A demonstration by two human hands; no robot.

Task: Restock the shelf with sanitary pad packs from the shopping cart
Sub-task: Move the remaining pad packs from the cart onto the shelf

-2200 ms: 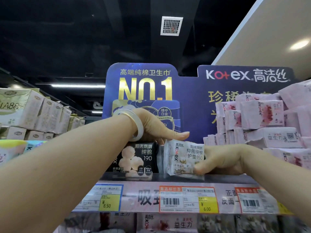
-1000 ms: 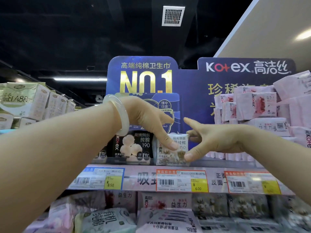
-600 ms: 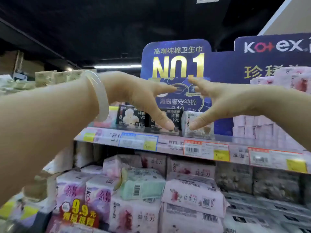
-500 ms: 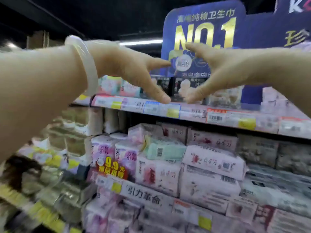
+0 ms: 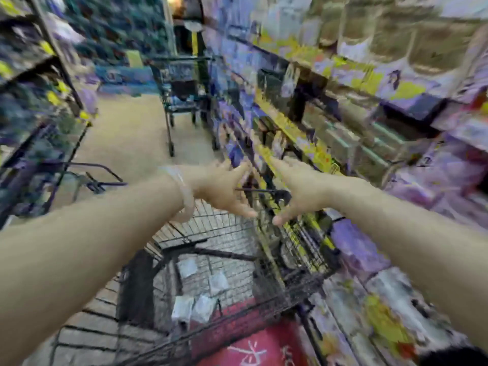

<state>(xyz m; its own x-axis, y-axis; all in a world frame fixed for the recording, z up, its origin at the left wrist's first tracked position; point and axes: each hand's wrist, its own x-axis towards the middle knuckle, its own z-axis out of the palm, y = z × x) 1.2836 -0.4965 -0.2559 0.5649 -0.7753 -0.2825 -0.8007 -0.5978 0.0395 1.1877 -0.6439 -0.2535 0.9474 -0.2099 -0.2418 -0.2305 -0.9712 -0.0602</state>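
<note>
A: Both hands out front, mid-frame. Left hand (image 5: 224,191), pale bangle (image 5: 182,196) on the wrist, fingers spread and holding nothing. Right hand (image 5: 298,191) the same, fingers straight, empty.

B: And below them the shopping cart (image 5: 277,294), filling the lower centre. Where are the packs?

A: Down in the basket: small pale pad packs (image 5: 192,307) on the wire floor, low in the frame, with something red (image 5: 250,344) just beside them. It's badly smeared, so I'd only guess at four or five.

B: The shelf (image 5: 303,138) runs up the right side of the frame, yellow price strips along its edge. Hands hang well above the packs, apart from everything.

A: Next job, I'd say, is reaching down for one. These should be light and soft, plastic-wrapped padding that squashes under the fingers. The film may be a bit slick.

B: So grab across the flat faces, thumb one side, fingers the other, mid-pack. Not a corner, or it'll flop.

A: Second cart (image 5: 182,96) parked further up the aisle, upper centre.
</note>
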